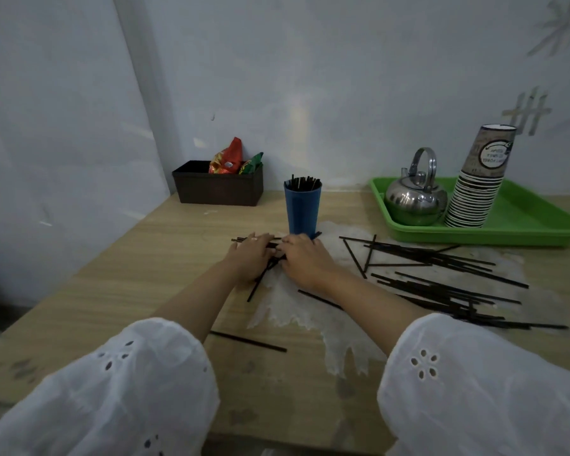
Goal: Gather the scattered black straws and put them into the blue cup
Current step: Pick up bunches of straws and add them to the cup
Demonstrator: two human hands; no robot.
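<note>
Head camera looks down on a wooden table (139,278) where both hands meet over a bundle of black straws (270,258) lying at 6 o'clock from the blue cup (302,210), just beside its base. The right hand (305,258) curls its fingers over the bundle, grasping it; the left hand (250,255) lies palm-down on the same straws, and I cannot tell whether it grips them. Upright straws (302,183) already stand in the cup. Loose black straws (441,281) lie scattered at 3 o'clock from the hands, and a single straw (249,341) lies at 6 o'clock. A green tray (540,225) at 2 o'clock holds a steel kettle (415,199) and stacked paper cups (477,192); a dark box (218,189) sits at 11 o'clock.
</note>
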